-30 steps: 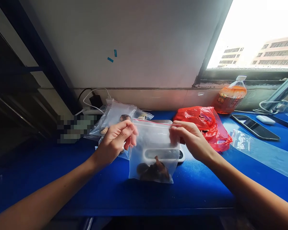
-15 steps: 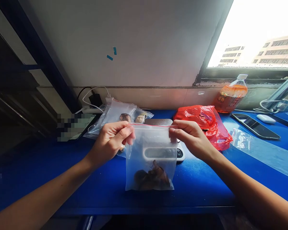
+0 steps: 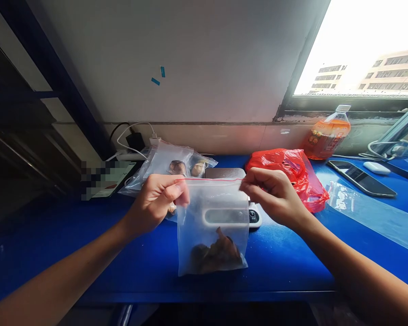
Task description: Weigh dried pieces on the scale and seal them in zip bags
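Observation:
A frosted zip bag with a red line along its top hangs upright between my hands, above the front of the blue desk. Dark brown, dried-looking pieces lie in its bottom; their kind is unclear through the plastic. My left hand pinches the bag's upper left corner. At the upper right corner, my right hand is closed in a pinch on the bag's edge. Behind the bag stands a white kitchen scale, mostly hidden, its metal platform showing above the red line.
Clear bags holding brownish lumps lie behind my left hand, near a charger and cables. A crumpled red plastic bag sits behind my right hand. Farther right are an orange drink bottle, a phone and a flat clear bag.
The zip bag has dropped slightly and its lower edge has tilted. My right hand's fingers have curled more at the corner; my left hand keeps its pinch.

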Demonstrator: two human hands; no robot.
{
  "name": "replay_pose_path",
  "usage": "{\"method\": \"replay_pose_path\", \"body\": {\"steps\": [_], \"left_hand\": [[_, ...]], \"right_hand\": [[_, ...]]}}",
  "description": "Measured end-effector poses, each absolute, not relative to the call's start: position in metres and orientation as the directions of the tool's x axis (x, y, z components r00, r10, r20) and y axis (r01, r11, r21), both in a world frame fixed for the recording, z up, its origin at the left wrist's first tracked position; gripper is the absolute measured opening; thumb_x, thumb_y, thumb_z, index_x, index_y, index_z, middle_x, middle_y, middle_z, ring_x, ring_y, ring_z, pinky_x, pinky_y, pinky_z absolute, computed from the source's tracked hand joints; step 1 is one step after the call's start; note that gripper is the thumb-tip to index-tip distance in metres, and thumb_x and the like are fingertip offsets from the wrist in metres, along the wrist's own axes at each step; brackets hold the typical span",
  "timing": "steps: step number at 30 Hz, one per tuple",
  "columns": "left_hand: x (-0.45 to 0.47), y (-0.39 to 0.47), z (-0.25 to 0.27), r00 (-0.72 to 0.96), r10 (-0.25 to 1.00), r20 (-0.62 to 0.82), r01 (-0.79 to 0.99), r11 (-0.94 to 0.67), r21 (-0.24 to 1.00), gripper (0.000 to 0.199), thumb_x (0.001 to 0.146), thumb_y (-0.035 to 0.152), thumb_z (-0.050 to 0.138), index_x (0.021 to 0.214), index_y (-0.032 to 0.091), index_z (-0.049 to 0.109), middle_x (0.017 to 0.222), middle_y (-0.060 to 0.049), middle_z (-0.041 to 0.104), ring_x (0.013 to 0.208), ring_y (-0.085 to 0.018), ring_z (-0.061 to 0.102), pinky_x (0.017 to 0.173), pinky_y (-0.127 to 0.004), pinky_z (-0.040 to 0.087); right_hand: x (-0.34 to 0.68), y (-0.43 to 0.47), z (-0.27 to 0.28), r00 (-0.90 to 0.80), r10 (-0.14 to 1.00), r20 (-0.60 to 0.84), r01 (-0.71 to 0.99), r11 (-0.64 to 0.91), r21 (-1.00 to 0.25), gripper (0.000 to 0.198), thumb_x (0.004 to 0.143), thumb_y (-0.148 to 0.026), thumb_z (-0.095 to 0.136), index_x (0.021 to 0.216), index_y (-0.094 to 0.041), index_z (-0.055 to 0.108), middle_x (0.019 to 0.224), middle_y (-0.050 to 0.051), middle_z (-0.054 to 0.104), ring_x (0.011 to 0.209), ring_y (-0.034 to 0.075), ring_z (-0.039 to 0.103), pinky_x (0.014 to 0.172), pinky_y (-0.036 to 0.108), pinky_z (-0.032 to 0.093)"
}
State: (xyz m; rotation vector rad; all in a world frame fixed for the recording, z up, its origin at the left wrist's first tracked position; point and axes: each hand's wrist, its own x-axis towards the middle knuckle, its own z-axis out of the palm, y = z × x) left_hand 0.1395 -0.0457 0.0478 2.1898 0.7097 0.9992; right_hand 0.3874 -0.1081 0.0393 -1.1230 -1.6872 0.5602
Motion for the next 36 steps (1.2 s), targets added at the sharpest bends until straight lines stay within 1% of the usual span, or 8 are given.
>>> {"method": "replay_pose_path", "body": {"steps": [6,12,16,21,25,28,32,36], "left_hand": [[0.1424,-0.0480,0.0503,0.619,0.639,0.456,0.263,-0.716,0.647,0.034,0.093,0.027,0.044,0.064,0.019,0.060,0.056,0.000,0.059,0.051,-0.011,0.052,0.053,-0.023,0.042],[0.1441,-0.0494,0.0500,0.617,0.662,0.426,0.331,-0.709,0.623,0.034,0.091,0.029,0.044,0.066,0.019,0.064,0.056,0.000,0.060,0.053,-0.013,0.054,0.051,-0.023,0.041],[0.1451,-0.0495,0.0506,0.593,0.662,0.458,0.321,-0.716,0.619,0.029,0.090,0.028,0.047,0.069,0.019,0.066,0.058,0.000,0.060,0.055,-0.013,0.056,0.053,-0.023,0.042],[0.1413,-0.0456,0.0532,0.554,0.662,0.504,0.332,-0.731,0.596,0.029,0.090,0.028,0.049,0.067,0.019,0.064,0.055,0.001,0.059,0.050,-0.012,0.053,0.050,-0.023,0.039],[0.1380,-0.0438,0.0554,0.510,0.691,0.512,0.352,-0.710,0.610,0.030,0.091,0.029,0.050,0.066,0.019,0.064,0.056,0.001,0.059,0.048,-0.012,0.052,0.048,-0.023,0.039],[0.1389,-0.0449,0.0555,0.522,0.702,0.484,0.350,-0.694,0.629,0.030,0.091,0.030,0.050,0.068,0.019,0.065,0.057,0.001,0.060,0.049,-0.012,0.053,0.048,-0.023,0.040],[0.1418,-0.0464,0.0537,0.576,0.666,0.474,0.330,-0.720,0.610,0.027,0.089,0.028,0.049,0.069,0.019,0.065,0.059,0.000,0.061,0.054,-0.013,0.055,0.051,-0.023,0.041],[0.1414,-0.0458,0.0506,0.579,0.661,0.477,0.326,-0.724,0.608,0.026,0.089,0.029,0.050,0.072,0.019,0.067,0.061,0.000,0.062,0.056,-0.013,0.056,0.051,-0.023,0.041]], "right_hand": [[0.3902,-0.1071,0.0363,-0.149,0.862,0.485,0.406,0.500,-0.765,0.024,0.088,-0.031,0.058,0.071,-0.015,0.063,0.062,-0.001,0.055,0.056,0.010,0.045,0.050,0.024,0.033],[0.3851,-0.1080,0.0365,-0.166,0.826,0.539,0.461,0.548,-0.698,0.014,0.080,-0.016,0.055,0.068,-0.016,0.061,0.060,-0.002,0.057,0.055,0.009,0.044,0.050,0.023,0.033],[0.3839,-0.1096,0.0380,-0.193,0.788,0.585,0.476,0.596,-0.646,0.015,0.078,-0.011,0.053,0.065,-0.017,0.058,0.059,-0.003,0.055,0.055,0.009,0.044,0.049,0.023,0.033],[0.3852,-0.1061,0.0379,-0.133,0.761,0.635,0.528,0.596,-0.604,0.020,0.088,-0.023,0.059,0.069,-0.016,0.061,0.059,-0.003,0.055,0.053,0.008,0.044,0.050,0.024,0.032],[0.3893,-0.1015,0.0369,-0.055,0.750,0.659,0.558,0.570,-0.603,0.022,0.090,-0.029,0.061,0.072,-0.017,0.063,0.062,-0.001,0.057,0.057,0.010,0.048,0.054,0.025,0.037],[0.3901,-0.1007,0.0355,-0.045,0.740,0.671,0.571,0.570,-0.591,0.016,0.088,-0.023,0.059,0.074,-0.018,0.063,0.066,0.000,0.060,0.061,0.011,0.051,0.057,0.026,0.040],[0.3860,-0.1019,0.0325,-0.032,0.717,0.696,0.565,0.588,-0.579,0.014,0.081,-0.013,0.056,0.070,-0.019,0.060,0.065,-0.001,0.060,0.059,0.011,0.051,0.056,0.025,0.040],[0.3839,-0.1028,0.0316,-0.014,0.711,0.703,0.536,0.599,-0.595,0.014,0.079,-0.011,0.056,0.069,-0.019,0.060,0.062,-0.003,0.059,0.057,0.010,0.049,0.055,0.025,0.039]]}}
